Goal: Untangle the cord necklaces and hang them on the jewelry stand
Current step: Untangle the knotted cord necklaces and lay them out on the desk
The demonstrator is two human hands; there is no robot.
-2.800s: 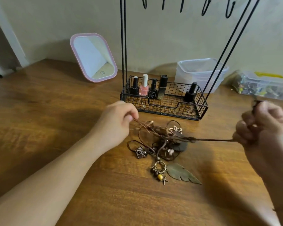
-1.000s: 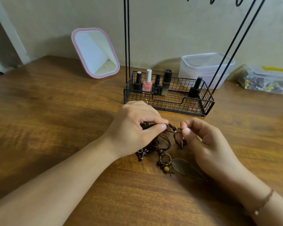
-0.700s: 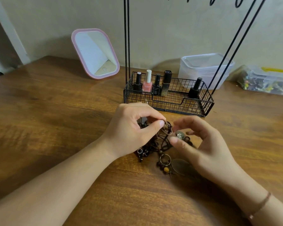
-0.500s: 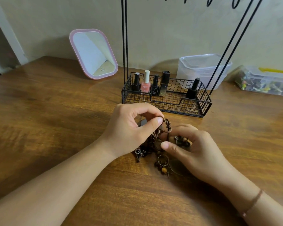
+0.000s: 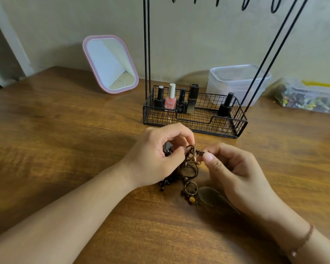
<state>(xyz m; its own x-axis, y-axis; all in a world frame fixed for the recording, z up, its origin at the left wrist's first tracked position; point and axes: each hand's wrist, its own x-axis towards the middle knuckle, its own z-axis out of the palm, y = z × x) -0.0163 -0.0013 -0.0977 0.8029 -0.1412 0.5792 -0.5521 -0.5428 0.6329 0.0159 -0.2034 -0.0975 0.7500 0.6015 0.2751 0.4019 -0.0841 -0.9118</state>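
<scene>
Head view: both hands pick at the knotted cord necklaces [image 5: 189,168] on the counter [image 5: 65,149], before the jewelry stand [image 5: 194,119]

Left hand [image 5: 156,159] and right hand [image 5: 234,168] each pinch cord at the knot; loosening it gently, not pulling hard, looks wisest; no necklace hangs yet

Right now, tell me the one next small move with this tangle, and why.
Probably ease the pinched strand gently apart to loosen the knot. Both the left hand and the right hand pinch the cord necklaces at one knotted spot, the rest lies bunched on the table, and the jewelry stand hooks hold nothing.
</scene>
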